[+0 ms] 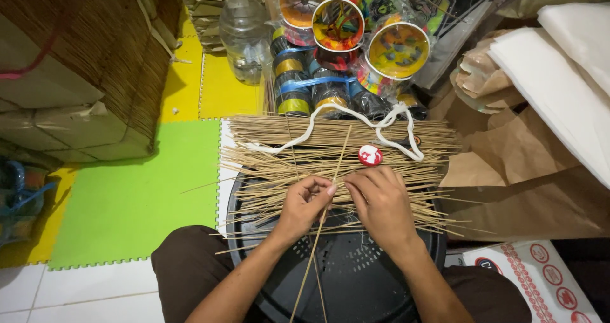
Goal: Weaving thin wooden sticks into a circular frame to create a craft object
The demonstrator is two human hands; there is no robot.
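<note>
Roughly, floor mat (127, 196): open green room at left.
Round black basin (356, 278): its far rim carries the stick pile (337, 158).
Left hand (304, 205): grip pinching one long stick (330, 196).
Right hand (381, 202): grip pressed together, touching it.

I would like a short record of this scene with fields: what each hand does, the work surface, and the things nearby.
left hand: left hand pinches one long thin bamboo stick that crosses the others
right hand: right hand rests on the pile of bamboo sticks
surface: round black perforated tray on the lap
on sticks: white cord, small red round cap
behind: colourful string spools, plastic water bottle
floor: green foam mat
</note>
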